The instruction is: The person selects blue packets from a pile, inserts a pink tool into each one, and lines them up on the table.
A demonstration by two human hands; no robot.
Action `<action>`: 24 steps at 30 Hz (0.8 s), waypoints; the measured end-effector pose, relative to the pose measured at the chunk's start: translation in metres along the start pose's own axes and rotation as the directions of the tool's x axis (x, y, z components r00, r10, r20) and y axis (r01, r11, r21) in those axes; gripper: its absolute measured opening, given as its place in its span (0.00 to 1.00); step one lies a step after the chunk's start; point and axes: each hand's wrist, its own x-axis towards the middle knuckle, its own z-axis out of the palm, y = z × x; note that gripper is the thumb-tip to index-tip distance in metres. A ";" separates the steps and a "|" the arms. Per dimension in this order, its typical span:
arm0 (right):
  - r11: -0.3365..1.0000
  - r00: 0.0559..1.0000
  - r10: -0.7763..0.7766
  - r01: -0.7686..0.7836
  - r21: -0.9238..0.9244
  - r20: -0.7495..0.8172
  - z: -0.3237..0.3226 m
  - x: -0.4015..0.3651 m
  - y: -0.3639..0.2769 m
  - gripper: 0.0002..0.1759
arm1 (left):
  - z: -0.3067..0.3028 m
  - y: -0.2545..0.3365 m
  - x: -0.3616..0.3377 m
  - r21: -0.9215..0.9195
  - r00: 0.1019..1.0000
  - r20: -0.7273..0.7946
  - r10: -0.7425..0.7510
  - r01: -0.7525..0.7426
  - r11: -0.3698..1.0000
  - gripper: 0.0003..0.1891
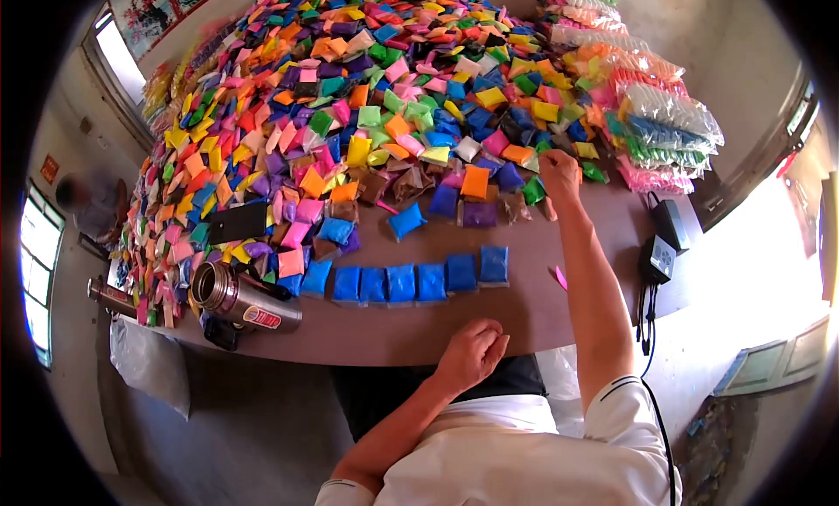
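Note:
A row of several blue packets [400, 284] lies along the near side of the brown table [524, 318]. My left hand [472, 356] is curled closed at the table's front edge, and nothing shows in it. Stretched far forward, my right hand [560, 174] is at the front right of a big heap of colourful packets [350, 113]. Its fingers are bent together, and what they hold, if anything, is hidden. Beside it lie a green packet [533, 190] and an orange packet [475, 182]. One blue packet [406, 221] lies apart between heap and row.
A steel flask [240, 296] lies on its side at the left, below a dark flat rectangular object [238, 223]. Clear bags of packets [664, 113] are stacked at the back right. Black devices with cables [657, 259] sit at the right edge. A person [92, 200] is at the far left.

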 end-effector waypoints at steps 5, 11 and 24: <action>0.997 0.997 0.024 -0.018 -0.073 0.079 0.005 0.036 0.022 0.15 | -0.002 0.001 0.002 -0.010 0.999 0.033 -0.043 0.044 0.999 0.06; 0.996 0.993 -0.028 0.038 -0.077 0.116 0.019 0.049 0.026 0.15 | 0.000 0.000 0.003 -0.015 0.995 0.045 -0.089 0.089 0.996 0.06; 0.944 0.969 -0.164 0.209 -0.255 0.184 0.043 0.096 0.024 0.19 | 0.002 -0.003 0.004 -0.025 0.985 0.085 -0.149 0.151 0.988 0.05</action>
